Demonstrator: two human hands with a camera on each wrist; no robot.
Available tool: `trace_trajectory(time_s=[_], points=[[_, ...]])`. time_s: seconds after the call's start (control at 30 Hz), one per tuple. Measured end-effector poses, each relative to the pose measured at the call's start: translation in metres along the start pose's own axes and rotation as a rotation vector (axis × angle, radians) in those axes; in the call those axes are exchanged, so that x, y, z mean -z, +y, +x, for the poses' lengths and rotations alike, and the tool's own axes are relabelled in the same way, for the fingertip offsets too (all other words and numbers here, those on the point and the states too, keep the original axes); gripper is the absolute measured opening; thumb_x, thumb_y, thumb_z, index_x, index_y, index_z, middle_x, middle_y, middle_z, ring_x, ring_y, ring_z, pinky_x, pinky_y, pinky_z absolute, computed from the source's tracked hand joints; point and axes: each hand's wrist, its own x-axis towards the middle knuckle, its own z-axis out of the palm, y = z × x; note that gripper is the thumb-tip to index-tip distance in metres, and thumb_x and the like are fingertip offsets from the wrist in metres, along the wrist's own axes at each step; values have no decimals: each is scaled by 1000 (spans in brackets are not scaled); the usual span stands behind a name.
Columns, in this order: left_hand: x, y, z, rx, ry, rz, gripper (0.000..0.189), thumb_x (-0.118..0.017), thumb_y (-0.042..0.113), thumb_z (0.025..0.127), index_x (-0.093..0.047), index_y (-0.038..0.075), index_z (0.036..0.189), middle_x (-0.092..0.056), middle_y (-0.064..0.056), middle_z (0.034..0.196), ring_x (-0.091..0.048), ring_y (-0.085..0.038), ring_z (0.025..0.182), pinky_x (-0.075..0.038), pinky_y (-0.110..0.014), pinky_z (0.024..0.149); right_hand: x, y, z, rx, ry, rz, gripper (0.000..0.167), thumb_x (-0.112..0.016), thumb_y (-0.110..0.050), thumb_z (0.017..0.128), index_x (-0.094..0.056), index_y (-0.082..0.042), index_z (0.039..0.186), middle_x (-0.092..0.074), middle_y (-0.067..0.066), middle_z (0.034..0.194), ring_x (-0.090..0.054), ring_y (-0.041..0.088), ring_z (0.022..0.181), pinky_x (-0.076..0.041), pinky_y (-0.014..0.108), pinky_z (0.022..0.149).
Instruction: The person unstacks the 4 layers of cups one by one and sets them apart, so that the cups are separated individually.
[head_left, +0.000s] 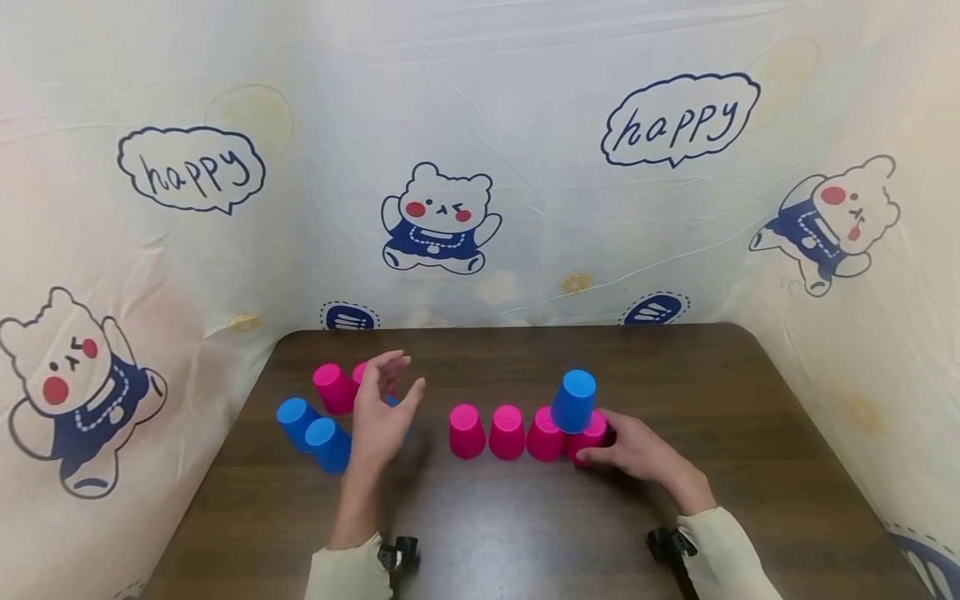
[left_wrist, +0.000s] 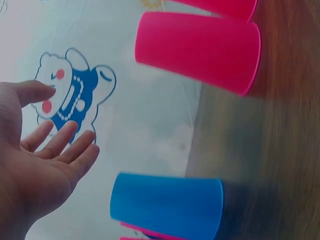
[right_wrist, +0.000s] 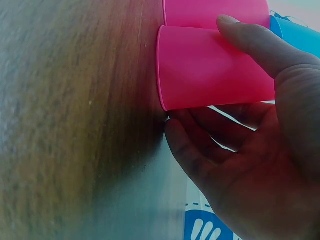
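Cup [right_wrist: 210,70], pink, upright at right end of pink row [head_left: 507,433]; right hand [head_left: 637,446] nearer, fingers curled round it; left hand [head_left: 382,412] well apart, fingers loosely spread

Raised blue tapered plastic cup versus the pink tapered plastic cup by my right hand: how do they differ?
The blue cup sits atop the pink row; the pink cup stands on the wood-grain table. Your right hand holds the pink cup; no hand holds the blue cup. Both are upside down.
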Motion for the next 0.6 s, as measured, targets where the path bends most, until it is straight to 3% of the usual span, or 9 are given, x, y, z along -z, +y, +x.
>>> trace_trajectory(time_s=[0.4, 0.6], points=[[-41, 21, -3, -40, -240, -8, 69, -86, 25, 89, -50, 19, 147, -59, -4, 147, -55, -28, 141, -46, -56, 117, 0, 1, 1, 15, 0, 6, 51, -87, -43, 85, -65, -20, 126, -72, -3, 111, -65, 19, 100, -59, 43, 88], [-61, 29, -4, -79, -302, 14, 70, -89, 25, 86, -51, 25, 146, -59, 1, 147, -55, -24, 141, -48, -54, 115, 0, 2, 1, 15, 0, 1, 51, -87, -45, 85, -65, -20, 125, -71, -3, 109, -65, 19, 99, -58, 41, 86]])
